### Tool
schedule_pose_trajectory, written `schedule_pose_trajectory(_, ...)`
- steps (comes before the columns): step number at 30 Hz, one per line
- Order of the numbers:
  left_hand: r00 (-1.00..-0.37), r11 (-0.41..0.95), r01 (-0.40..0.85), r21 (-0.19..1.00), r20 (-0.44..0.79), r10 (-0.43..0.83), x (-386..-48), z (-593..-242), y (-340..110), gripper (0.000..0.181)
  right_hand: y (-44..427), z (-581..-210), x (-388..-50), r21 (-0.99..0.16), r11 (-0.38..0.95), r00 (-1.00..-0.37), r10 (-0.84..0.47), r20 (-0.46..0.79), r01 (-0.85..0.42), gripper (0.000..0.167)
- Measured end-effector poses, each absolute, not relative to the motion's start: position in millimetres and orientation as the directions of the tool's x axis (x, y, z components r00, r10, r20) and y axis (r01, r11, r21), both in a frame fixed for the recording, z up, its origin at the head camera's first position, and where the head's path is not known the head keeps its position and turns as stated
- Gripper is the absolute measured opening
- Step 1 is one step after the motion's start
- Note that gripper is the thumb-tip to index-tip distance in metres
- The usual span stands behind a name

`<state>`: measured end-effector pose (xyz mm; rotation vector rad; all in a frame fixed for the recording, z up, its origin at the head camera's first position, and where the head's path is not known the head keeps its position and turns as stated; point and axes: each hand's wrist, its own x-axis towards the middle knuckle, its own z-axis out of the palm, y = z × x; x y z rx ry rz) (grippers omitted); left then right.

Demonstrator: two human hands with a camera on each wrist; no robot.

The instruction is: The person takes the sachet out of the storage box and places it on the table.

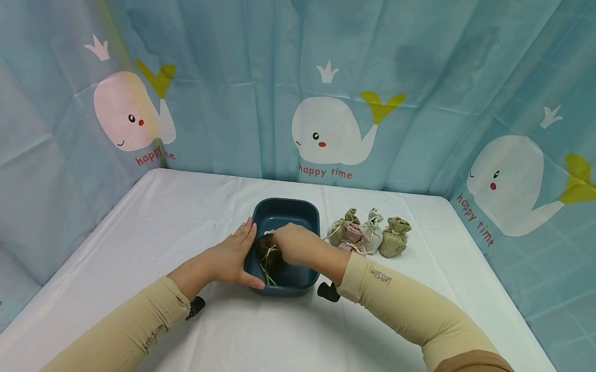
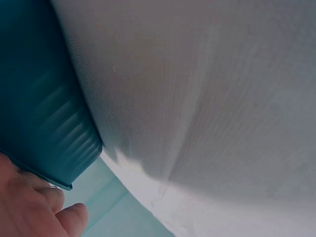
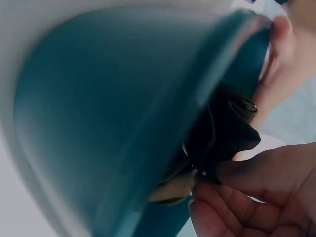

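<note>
A dark blue rectangular bin [image 1: 286, 290] stands on the white table. My left hand [image 1: 228, 257] rests along its left rim with spread, straight fingers, the thumb over the near corner. My right hand [image 1: 293, 243] reaches into the bin. In the right wrist view its thumb and fingertips pinch the edge of a dark drawstring pouch [image 3: 229, 131]. That dark brown pouch [image 1: 266, 246] lies at the left side inside, a pale cord trailing toward the near wall. Something tan [image 3: 175, 190] shows below it in the right wrist view, partly hidden by the rim.
Several small drawstring pouches cluster right of the bin: an olive one [image 1: 395, 237], a pale grey one [image 1: 373, 233], a pink one [image 1: 354, 233] and a khaki one [image 1: 337, 232]. A blue whale-print curtain [image 1: 231, 129] hangs behind the table.
</note>
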<state>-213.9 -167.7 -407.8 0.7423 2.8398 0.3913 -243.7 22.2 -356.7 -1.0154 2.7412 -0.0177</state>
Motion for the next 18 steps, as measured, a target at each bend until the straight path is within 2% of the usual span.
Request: schedule_pose_trajectory(18, -0.867, 0.851, 0.436, 0.294, -0.117, 0.485, -214.9, -408.4, -166.4, 0.134, 58.5, -326.7, -263.5, -0.239, 0.715, -0.712, -0.693, -0.113, -0.657, 0.026)
